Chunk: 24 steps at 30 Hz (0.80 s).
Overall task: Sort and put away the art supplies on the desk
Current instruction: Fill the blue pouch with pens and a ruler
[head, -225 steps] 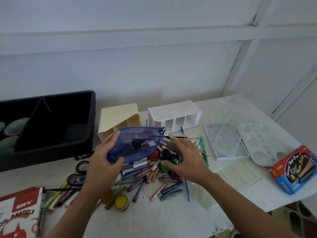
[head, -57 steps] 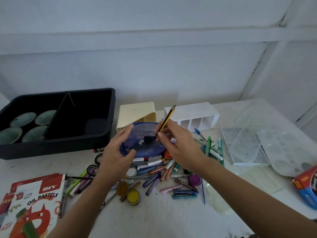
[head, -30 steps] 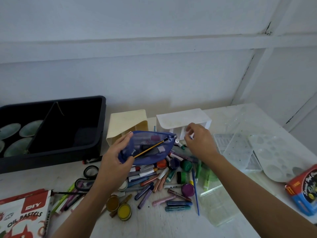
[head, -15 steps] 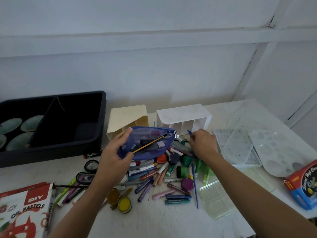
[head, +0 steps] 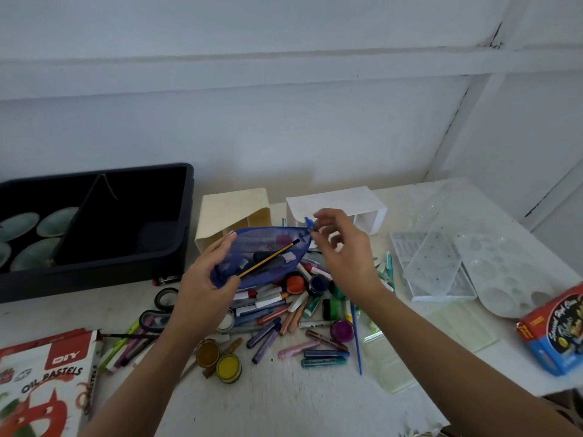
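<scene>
the left hand [head: 205, 288] has its grip closed around the near end of the blue mesh pouch [head: 262, 257], thumb under and fingers over, holding it up off the table [head: 284, 402] with its mouth turned toward the other hand, probably so things can be dropped in without setting it down. one yellow-and-black pencil [head: 268, 259] lies slantwise inside, seen through the mesh beside several markers. the right hand [head: 342, 247] pinches a small blue-tipped thing [head: 308, 223] between thumb and forefinger right at the pouch's far corner; whether it is a pen or brush tip or the zip pull i cannot tell.

below the pouch, the unsorted heap of crayons and markers [head: 284, 313] sits mid-table, too tangled to count. two yellow paint pots [head: 228, 367] stand side by side at its near edge, and one purple pot [head: 342, 330] to the right. behind are two desk organisers, a cream one [head: 232, 206] and a white one [head: 362, 200], both tipped on their sides. one black bin [head: 176, 247] stands far left, one oil pastels box [head: 47, 380] near left.
</scene>
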### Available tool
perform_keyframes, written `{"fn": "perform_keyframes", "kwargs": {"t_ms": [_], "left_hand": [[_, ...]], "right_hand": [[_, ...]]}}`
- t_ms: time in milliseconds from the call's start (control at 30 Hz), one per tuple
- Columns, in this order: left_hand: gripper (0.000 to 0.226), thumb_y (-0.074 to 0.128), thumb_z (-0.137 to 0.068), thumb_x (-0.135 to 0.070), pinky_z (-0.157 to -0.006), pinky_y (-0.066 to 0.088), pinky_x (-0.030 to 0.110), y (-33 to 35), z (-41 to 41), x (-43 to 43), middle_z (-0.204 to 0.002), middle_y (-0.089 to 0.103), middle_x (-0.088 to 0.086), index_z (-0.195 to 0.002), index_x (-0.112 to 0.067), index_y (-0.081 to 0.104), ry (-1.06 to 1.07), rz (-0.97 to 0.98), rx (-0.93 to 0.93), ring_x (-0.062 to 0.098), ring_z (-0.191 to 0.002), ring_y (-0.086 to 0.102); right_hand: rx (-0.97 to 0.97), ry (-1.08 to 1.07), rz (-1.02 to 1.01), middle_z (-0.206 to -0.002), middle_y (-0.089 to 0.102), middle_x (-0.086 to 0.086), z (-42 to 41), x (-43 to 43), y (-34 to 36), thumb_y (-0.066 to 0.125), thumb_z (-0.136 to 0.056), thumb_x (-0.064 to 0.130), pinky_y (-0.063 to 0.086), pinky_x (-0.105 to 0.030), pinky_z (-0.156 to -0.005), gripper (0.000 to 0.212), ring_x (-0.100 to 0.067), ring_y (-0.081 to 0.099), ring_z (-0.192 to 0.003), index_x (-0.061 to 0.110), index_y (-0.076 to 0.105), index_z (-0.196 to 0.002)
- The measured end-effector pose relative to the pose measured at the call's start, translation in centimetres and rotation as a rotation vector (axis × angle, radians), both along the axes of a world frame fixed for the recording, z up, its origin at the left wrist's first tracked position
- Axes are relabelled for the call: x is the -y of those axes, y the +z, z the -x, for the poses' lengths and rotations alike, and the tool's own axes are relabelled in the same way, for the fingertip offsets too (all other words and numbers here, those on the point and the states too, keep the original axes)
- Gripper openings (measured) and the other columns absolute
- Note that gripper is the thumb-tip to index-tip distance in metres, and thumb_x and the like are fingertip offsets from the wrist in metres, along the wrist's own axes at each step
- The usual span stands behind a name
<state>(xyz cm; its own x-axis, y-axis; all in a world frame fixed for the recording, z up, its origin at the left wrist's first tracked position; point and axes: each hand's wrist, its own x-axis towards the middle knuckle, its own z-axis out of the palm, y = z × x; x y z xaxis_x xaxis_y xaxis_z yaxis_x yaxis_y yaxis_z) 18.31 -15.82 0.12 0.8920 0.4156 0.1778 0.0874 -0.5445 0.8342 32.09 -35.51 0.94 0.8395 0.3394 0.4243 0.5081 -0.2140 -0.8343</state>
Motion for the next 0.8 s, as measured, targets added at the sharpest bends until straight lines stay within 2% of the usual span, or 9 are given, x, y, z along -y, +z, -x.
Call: {"fn": "perform_keyframes", "kwargs": {"t_ms": [67,133,200,233,367,500,633,733,800], "left_hand": [[0.074,0.062,-0.093,0.008,-0.105,0.051,0.033,0.0,0.2,-0.1,-0.154,0.039,-0.011,-0.154,-0.025,0.038,0.003,0.019,-0.001,0.021,-0.134,0.052],[0.074,0.062,-0.092,0.008,-0.102,0.052,0.026,0.1,0.5,-0.2,-0.156,0.042,-0.006,-0.155,-0.022,0.038,0.008,0.03,0.006,0.023,-0.132,0.053],[0.074,0.062,-0.091,0.009,-0.103,0.048,0.018,0.1,1.0,-0.3,-0.155,0.042,-0.007,-0.155,-0.021,0.038,0.003,0.038,0.02,0.016,-0.135,0.051],[0.075,0.062,-0.091,0.01,-0.105,0.048,0.021,0.1,1.2,-0.4,-0.155,0.042,-0.008,-0.155,-0.022,0.038,-0.003,0.05,0.025,0.013,-0.136,0.05],[0.077,0.063,-0.09,0.01,-0.099,0.051,0.016,0.1,2.0,-0.8,-0.154,0.043,-0.013,-0.155,-0.025,0.04,-0.041,0.08,0.041,0.007,-0.133,0.052],[0.078,0.063,-0.089,0.011,-0.082,0.054,0.01,0.1,2.4,-0.9,-0.145,0.042,-0.029,-0.151,-0.032,0.042,-0.065,0.075,0.05,-0.002,-0.113,0.059],[0.082,0.063,-0.09,0.009,-0.078,0.061,0.033,0.2,1.6,-0.3,-0.139,0.033,-0.048,-0.148,-0.043,0.037,-0.114,0.069,0.048,0.015,-0.103,0.062],[0.081,0.061,-0.091,0.01,-0.083,0.056,0.015,0.4,0.4,0.3,-0.146,0.033,-0.035,-0.15,-0.039,0.036,-0.142,0.064,0.049,-0.014,-0.113,0.055],[0.078,0.061,-0.091,0.009,-0.085,0.057,0.02,0.4,-0.5,0.7,-0.146,0.034,-0.032,-0.154,-0.032,0.037,-0.146,0.075,0.025,-0.023,-0.108,0.051]], "right_hand": [[0.143,0.114,-0.008,-0.095,0.066,0.011,1.2,-1.2,1.1,0.064,-0.094,0.001,0.045,-0.011,-0.071,0.021,0.0,0.061,-0.084,0.016,0.066,-0.108],[0.31,0.231,0.047,-0.1,0.067,0.004,2.3,-2.5,1.5,0.063,-0.096,0.002,0.044,-0.012,-0.079,0.016,0.0,0.059,-0.09,0.01,0.068,-0.108],[0.42,0.334,0.175,-0.106,0.068,0.0,3.0,-3.6,1.4,0.06,-0.097,0.004,0.045,-0.017,-0.09,0.017,-0.006,0.058,-0.099,0.009,0.069,-0.111],[0.451,0.366,0.255,-0.108,0.068,-0.002,3.3,-4.0,1.1,0.059,-0.098,0.004,0.045,-0.021,-0.093,0.019,-0.011,0.058,-0.103,0.01,0.068,-0.114],[0.451,0.41,0.496,-0.11,0.068,-0.006,3.6,-4.6,0.0,0.053,-0.098,0.006,0.047,-0.039,-0.089,0.026,-0.022,0.057,-0.102,0.013,0.069,-0.117],[0.515,0.293,0.647,-0.109,0.068,-0.002,3.0,-4.2,-0.1,0.053,-0.098,0.013,0.036,-0.039,-0.086,0.028,-0.025,0.052,-0.102,0.02,0.068,-0.119],[0.619,0.142,0.712,-0.099,0.069,0.0,2.3,-3.6,0.8,0.053,-0.095,0.018,0.022,-0.035,-0.078,0.024,-0.024,0.046,-0.097,0.02,0.071,-0.11],[0.659,0.074,0.723,-0.102,0.069,0.004,1.8,-3.1,1.3,0.059,-0.092,0.017,0.028,-0.039,-0.079,0.023,-0.025,0.047,-0.097,0.023,0.072,-0.109],[0.604,0.093,0.707,-0.113,0.067,0.004,1.4,-2.6,1.3,0.058,-0.092,0.015,0.035,-0.042,-0.081,0.029,-0.025,0.049,-0.101,0.025,0.069,-0.116]]}}
